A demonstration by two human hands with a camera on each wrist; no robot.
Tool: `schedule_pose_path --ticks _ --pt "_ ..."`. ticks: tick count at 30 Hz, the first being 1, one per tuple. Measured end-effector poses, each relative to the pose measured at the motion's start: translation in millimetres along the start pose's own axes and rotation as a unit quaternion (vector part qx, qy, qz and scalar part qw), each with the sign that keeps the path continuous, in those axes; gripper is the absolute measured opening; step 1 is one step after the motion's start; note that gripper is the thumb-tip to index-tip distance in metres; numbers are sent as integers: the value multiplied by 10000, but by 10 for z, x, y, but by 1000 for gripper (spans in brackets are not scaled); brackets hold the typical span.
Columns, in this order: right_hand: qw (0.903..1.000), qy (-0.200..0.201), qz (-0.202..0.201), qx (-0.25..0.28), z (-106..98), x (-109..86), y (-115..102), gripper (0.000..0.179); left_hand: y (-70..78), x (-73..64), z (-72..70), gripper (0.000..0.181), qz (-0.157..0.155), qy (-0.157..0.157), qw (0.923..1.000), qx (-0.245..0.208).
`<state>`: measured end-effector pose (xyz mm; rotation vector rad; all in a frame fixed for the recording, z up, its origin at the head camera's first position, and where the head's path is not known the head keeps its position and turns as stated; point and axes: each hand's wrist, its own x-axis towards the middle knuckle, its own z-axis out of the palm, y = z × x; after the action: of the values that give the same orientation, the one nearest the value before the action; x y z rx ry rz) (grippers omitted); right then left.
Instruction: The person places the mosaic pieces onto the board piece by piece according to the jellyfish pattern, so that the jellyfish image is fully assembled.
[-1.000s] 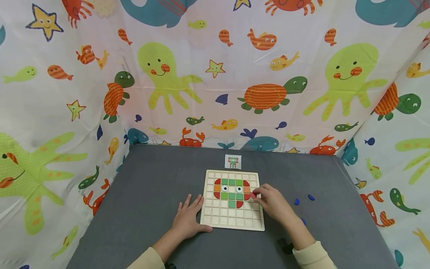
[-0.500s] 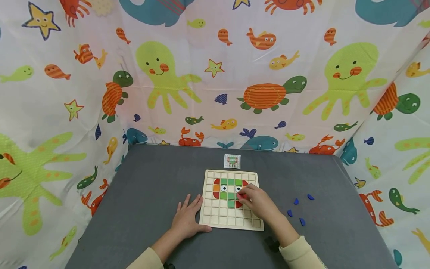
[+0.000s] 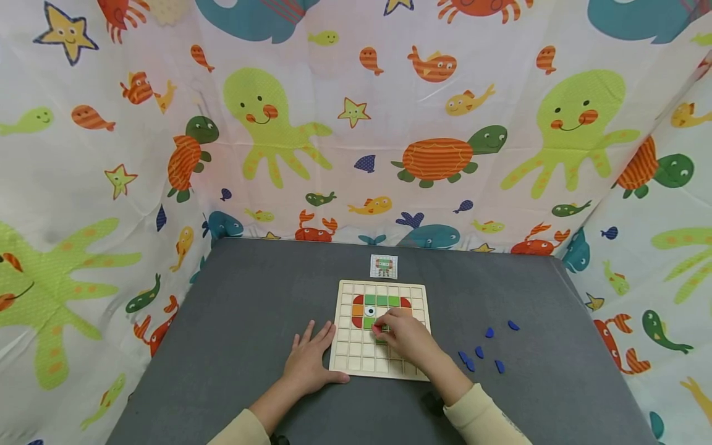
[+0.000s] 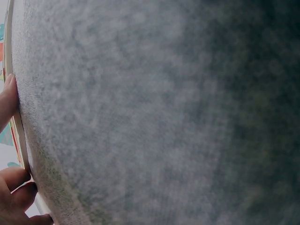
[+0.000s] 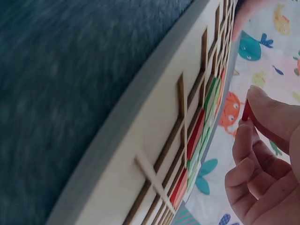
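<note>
The right hand has moved toward the left edge of the table, pinching a red piece above the board; the left hand, spread, touches its side. Probably light, stiff: pinch by the edges.

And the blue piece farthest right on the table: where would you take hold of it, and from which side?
Probably from above, pinching its two long edges between thumb and forefinger: the blue piece looks small and half-round, lying on the table apart from the others. The right hand, the nearer one, holds a red piece.
</note>
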<state>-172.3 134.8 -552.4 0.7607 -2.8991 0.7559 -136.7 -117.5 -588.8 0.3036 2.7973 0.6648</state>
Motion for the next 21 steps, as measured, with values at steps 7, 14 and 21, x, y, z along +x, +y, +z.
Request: schedule_pose_path --ticks 7,14,21 --pt "9983 -452 182 -316 91 33 -86 18 -4 -2 -3 120 21 37 10000 12" --pt "9960 -626 321 -554 121 67 -132 18 -13 5 3 120 18 54 10000 27" --pt "9948 -662 240 -733 166 102 -146 15 -9 3 5 119 26 48 10000 4"
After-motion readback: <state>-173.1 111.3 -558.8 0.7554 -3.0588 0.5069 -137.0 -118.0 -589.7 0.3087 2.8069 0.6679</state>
